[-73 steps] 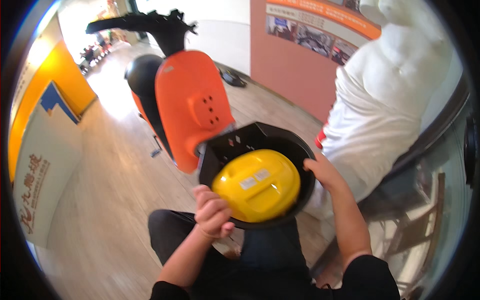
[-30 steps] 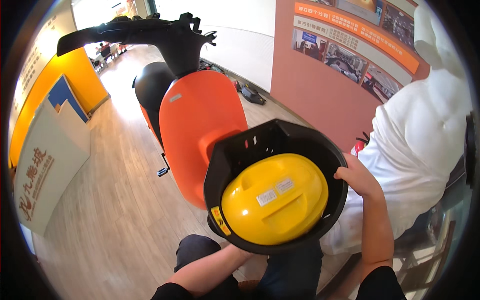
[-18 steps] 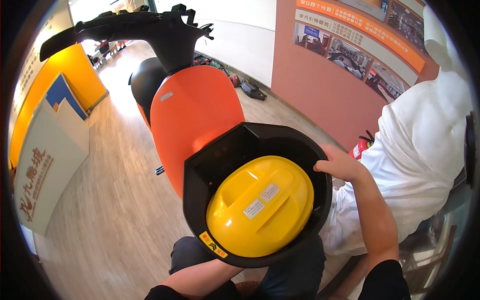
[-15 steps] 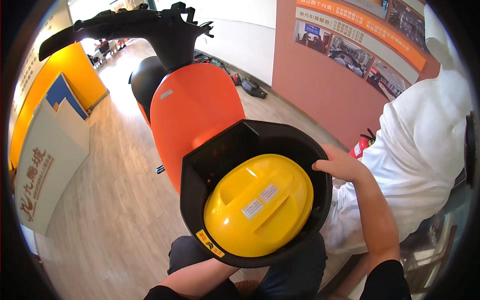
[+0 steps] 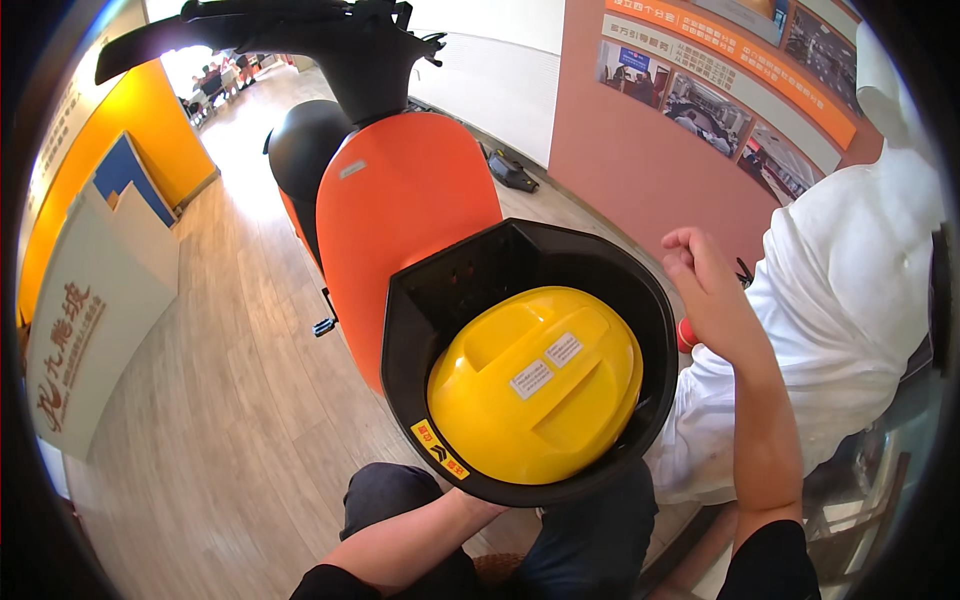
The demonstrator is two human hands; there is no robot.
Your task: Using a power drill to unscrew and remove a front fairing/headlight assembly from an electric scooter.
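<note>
A black open tub point(image 5: 530, 238) tilts toward me above my knees, with a yellow and red label on its near edge. Inside it lies a yellow hard hat point(image 5: 490, 340), crown up, bearing two small white stickers. My left hand point(image 5: 474, 506) reaches beneath the tub's near side; its fingers are hidden under it. Just off the tub's right rim, my right hand point(image 5: 712, 295) is raised with loosely bent fingers and nothing in them. Beyond the tub stands an orange scooter body point(image 5: 410, 190) with black handlebars point(image 5: 270, 40).
On my right is a bulky thing under white sheeting point(image 5: 840, 290), with a red object point(image 5: 686, 335) partly hidden beside it. A grey-white panel point(image 5: 110, 310) curves along the left. A black object point(image 5: 512, 172) lies on the floor by the wall.
My right hand has let go of the tub's right rim and lifted up and away. The tub with the hard hat appears slightly higher and farther right in view.
</note>
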